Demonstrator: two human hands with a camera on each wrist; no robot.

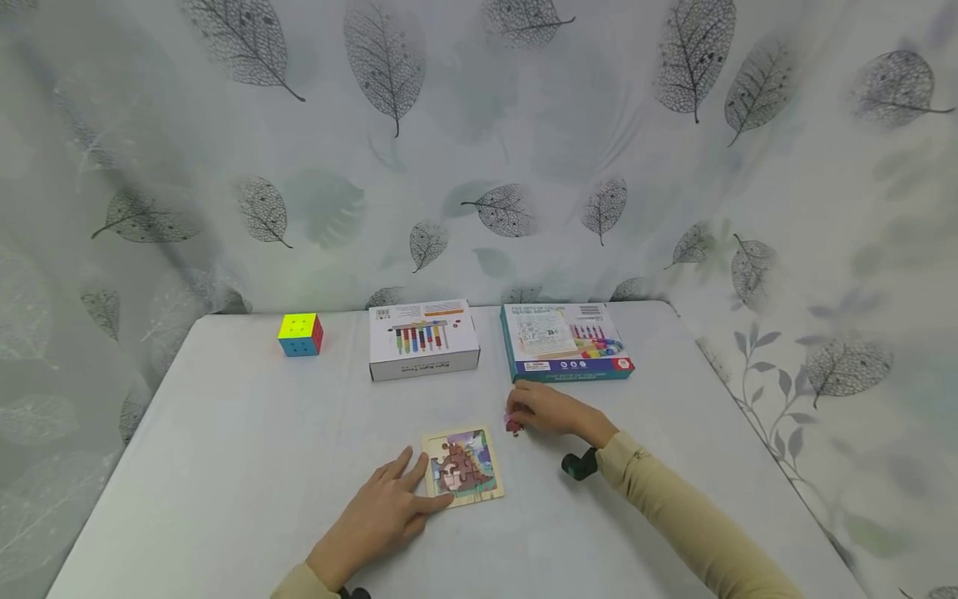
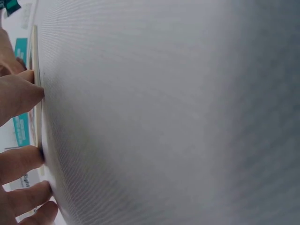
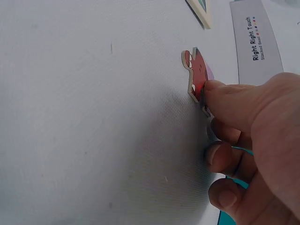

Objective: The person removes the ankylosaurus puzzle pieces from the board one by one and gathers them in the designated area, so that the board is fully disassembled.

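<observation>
A small square wooden jigsaw puzzle (image 1: 466, 467) lies on the table, showing a brown spiky animal, with a bare pale patch at its upper left. My left hand (image 1: 389, 499) rests at its left and near edges, fingers extended and spread, thumb touching the near edge; the left wrist view shows the fingertips along the thin wooden board (image 2: 37, 126). To the right of the puzzle, my right hand (image 1: 550, 409) pinches a red puzzle piece (image 3: 198, 72) between thumb and fingers, close to the tabletop. Part of the piece is hidden behind the thumb.
A yellow, blue and red puzzle cube (image 1: 300, 334) stands at the back left. Along the back are a white bead-toy box (image 1: 423, 339) and a teal-edged box (image 1: 567, 341), the latter just beyond my right hand. A leaf-print curtain (image 1: 479, 150) hangs behind the white table (image 1: 224, 482).
</observation>
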